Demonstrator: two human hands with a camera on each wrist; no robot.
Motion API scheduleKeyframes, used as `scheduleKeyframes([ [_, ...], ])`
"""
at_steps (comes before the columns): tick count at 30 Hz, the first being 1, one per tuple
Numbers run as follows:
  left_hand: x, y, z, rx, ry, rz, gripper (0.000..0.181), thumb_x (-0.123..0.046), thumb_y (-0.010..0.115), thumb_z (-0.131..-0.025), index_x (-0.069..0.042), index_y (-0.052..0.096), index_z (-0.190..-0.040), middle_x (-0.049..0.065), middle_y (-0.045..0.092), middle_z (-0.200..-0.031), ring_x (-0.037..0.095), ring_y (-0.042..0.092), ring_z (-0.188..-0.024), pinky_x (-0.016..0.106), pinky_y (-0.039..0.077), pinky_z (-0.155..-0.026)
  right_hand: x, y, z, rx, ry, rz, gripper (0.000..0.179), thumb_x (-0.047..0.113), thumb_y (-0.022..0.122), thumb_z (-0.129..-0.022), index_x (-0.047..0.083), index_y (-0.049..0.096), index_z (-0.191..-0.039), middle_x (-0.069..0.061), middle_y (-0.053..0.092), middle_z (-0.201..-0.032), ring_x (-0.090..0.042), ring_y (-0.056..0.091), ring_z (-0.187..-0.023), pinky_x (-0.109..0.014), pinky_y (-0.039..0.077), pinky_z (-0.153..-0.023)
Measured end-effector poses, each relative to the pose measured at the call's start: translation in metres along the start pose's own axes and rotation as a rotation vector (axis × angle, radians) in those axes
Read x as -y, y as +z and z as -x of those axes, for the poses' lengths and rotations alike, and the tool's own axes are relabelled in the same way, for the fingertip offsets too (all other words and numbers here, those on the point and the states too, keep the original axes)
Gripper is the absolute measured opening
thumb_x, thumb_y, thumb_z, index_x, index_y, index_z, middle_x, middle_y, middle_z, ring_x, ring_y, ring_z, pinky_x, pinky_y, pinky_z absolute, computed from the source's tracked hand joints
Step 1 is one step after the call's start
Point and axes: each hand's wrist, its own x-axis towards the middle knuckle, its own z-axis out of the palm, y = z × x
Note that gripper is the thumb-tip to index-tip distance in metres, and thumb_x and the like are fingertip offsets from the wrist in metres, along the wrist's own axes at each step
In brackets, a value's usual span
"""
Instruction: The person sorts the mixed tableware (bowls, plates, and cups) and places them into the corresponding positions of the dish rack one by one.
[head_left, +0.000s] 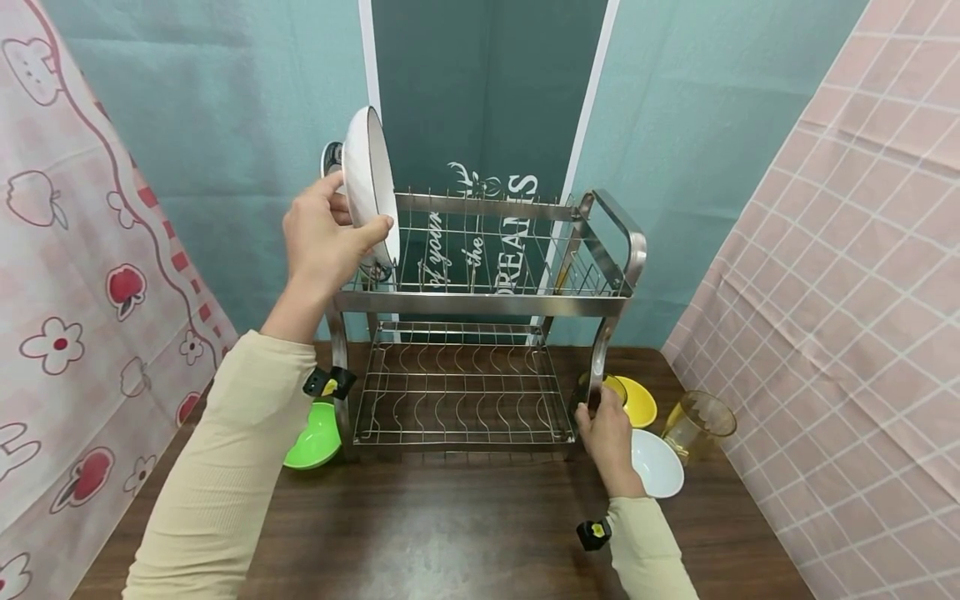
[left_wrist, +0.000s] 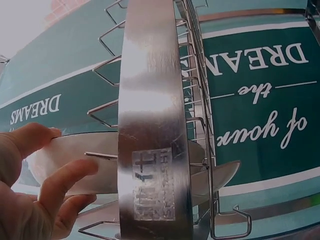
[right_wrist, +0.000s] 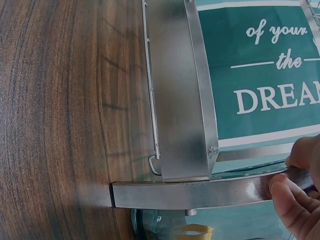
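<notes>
A white bowl point(head_left: 362, 167) with a thin dark rim stands on edge at the left end of the upper tier of a metal dish rack point(head_left: 480, 304). My left hand point(head_left: 326, 237) grips it, thumb on the near rim and fingers behind. The left wrist view shows the bowl point(left_wrist: 75, 160) partly hidden by the rack's front bar point(left_wrist: 150, 110), with a second pale dish edge point(left_wrist: 227, 175) beyond. Low on the right, my right hand point(head_left: 609, 437) holds the rack's front leg point(head_left: 600, 354), its thumb and fingers around the metal in the right wrist view.
A green bowl point(head_left: 315, 437) lies left of the rack. On the right are a yellow bowl point(head_left: 639, 404), a white bowl point(head_left: 657, 467) and an amber glass point(head_left: 697, 425). The lower tier point(head_left: 457, 392) has wavy wire dividers. Curtains surround the wooden table point(head_left: 450, 525).
</notes>
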Motion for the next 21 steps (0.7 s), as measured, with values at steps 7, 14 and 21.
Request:
scheduleKeyframes([
  [7, -0.0024, 0.0061, 0.0000, 0.043, 0.044, -0.052, 0.049, -0.017, 0.072, -0.076, -0.005, 0.059, -0.122, 0.016, 0.063, -0.099, 0.027, 0.061, -0.092, 0.038, 0.048, -0.077, 0.0001, 0.0004, -0.0012, -0.009, -0.003, -0.001, 0.034, 0.003, 0.066, -0.080, -0.009, 0.049, -0.106, -0.026, 0.052, -0.093, -0.044, 0.055, -0.079, -0.054, 0.044, -0.065],
  [14, -0.0024, 0.0063, 0.0011, 0.054, 0.053, -0.074, 0.047, -0.015, 0.070, -0.077, -0.004, 0.060, -0.122, 0.016, 0.065, -0.100, 0.026, 0.060, -0.092, 0.039, 0.048, -0.076, 0.0019, 0.0009, -0.0016, 0.009, 0.015, 0.001, 0.032, 0.005, 0.067, -0.081, -0.007, 0.050, -0.106, -0.023, 0.053, -0.093, -0.040, 0.056, -0.075, -0.052, 0.045, -0.063],
  [21, -0.0023, 0.0035, 0.0018, 0.101, 0.032, -0.085, 0.048, -0.019, 0.072, -0.078, -0.007, 0.060, -0.123, 0.015, 0.066, -0.104, 0.026, 0.062, -0.097, 0.040, 0.050, -0.078, 0.0016, -0.0003, -0.0006, 0.019, 0.022, 0.005, 0.034, 0.005, 0.067, -0.081, -0.008, 0.049, -0.107, -0.024, 0.053, -0.094, -0.041, 0.056, -0.077, -0.052, 0.045, -0.064],
])
